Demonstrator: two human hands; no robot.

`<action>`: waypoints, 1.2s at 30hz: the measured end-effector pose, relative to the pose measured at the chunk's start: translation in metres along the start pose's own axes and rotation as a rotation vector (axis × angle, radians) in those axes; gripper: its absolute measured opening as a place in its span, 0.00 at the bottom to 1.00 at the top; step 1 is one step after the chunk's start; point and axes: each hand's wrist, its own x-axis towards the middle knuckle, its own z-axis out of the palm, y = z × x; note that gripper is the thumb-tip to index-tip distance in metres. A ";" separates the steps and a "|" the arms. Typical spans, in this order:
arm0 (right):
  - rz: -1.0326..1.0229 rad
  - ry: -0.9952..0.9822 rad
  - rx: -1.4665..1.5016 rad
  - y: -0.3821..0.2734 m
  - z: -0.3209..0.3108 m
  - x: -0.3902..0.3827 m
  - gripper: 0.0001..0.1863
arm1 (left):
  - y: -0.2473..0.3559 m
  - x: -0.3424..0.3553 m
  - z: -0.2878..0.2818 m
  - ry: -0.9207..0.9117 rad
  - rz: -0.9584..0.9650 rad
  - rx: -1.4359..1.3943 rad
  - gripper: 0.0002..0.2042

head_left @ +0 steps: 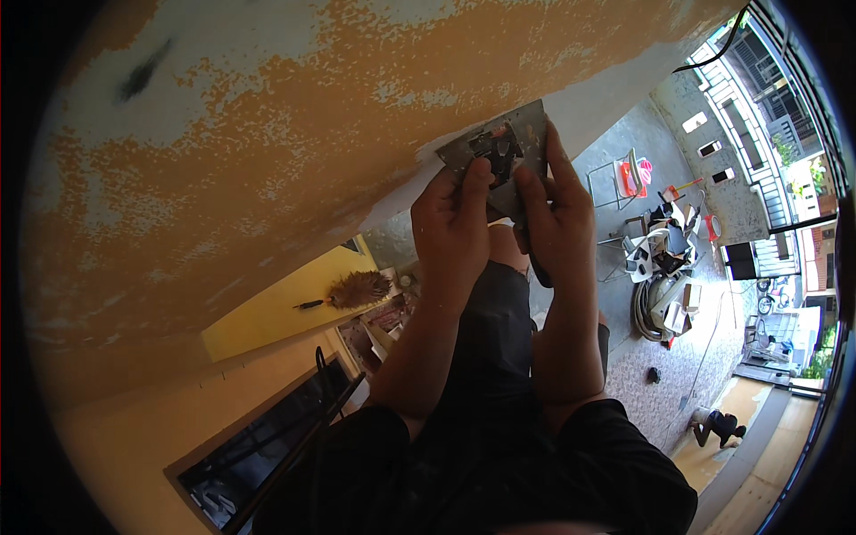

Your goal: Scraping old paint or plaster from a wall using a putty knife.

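Observation:
Both of my hands grip a wide putty knife [526,125] with a flat grey metal blade, its middle covered by a worn dark patch. My left hand [453,218] pinches the blade's left side, thumb flat on its face. My right hand [560,209] is closed round the other side, with its thumb also on the blade and fingers up along the edge. A dark handle shows below the right palm. The blade's upper edge lies close to the lower border of a patchy orange wall [294,134]; whether it touches, I cannot tell.
A feather duster [361,290] lies on a yellow surface at left, above a dark window [276,437]. To the right are a folding chair [615,183], a heap of tools and boxes [673,236] and a coiled hose [649,312]. Another person [719,426] is at far lower right.

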 end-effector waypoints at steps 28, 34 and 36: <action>-0.038 0.046 0.302 -0.023 0.005 0.014 0.30 | 0.044 0.028 0.009 -0.160 0.115 0.248 0.12; 0.025 0.045 0.157 0.000 -0.006 -0.004 0.32 | 0.025 0.006 0.009 -0.148 0.092 0.204 0.13; 0.029 0.063 0.176 0.014 -0.006 -0.010 0.33 | 0.004 0.001 0.004 -0.163 0.037 0.226 0.13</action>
